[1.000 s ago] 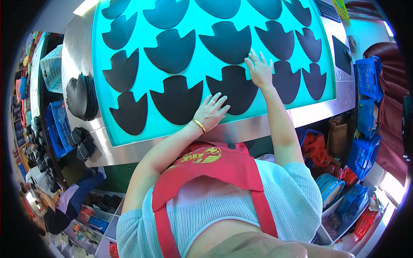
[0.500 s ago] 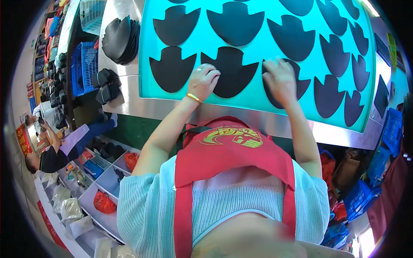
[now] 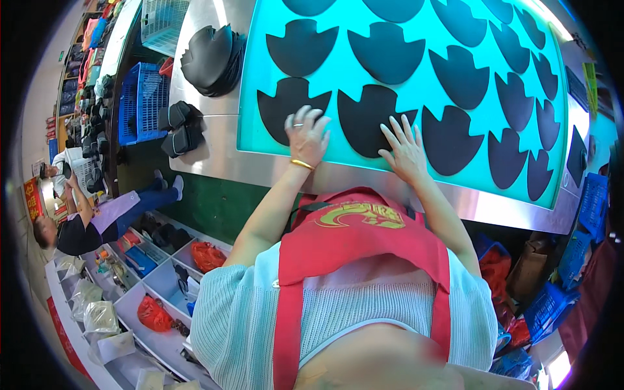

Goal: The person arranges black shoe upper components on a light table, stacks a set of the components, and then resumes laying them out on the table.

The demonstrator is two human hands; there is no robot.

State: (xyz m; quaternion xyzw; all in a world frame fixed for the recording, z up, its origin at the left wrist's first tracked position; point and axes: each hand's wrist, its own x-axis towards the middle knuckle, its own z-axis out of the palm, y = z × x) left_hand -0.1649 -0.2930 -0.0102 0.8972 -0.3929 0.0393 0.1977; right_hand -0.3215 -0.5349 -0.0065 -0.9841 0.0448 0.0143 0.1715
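Flat black cut pieces, each a rounded shield shape with a square tab on top, lie in rows on a turquoise panel [image 3: 406,97]. My left hand [image 3: 307,138] rests with fingers apart over the lower right part of the front-left black piece [image 3: 286,107]. Beside it, my right hand [image 3: 404,149] spreads its fingers at the right edge of the second black piece [image 3: 367,120]. Neither hand grips anything. To the right of my right hand lies a third black piece [image 3: 452,140].
A stack of similar black pieces [image 3: 211,62] sits on the metal table [image 3: 214,140] left of the panel. Two small dark padded items [image 3: 181,130] lie nearer. Blue crates [image 3: 142,104] stand further left. A person [image 3: 78,221] works at the far left.
My right hand has left the third piece and come to the second one's right edge, fingers now spread. My left hand has shifted from the second piece's left side onto the first.
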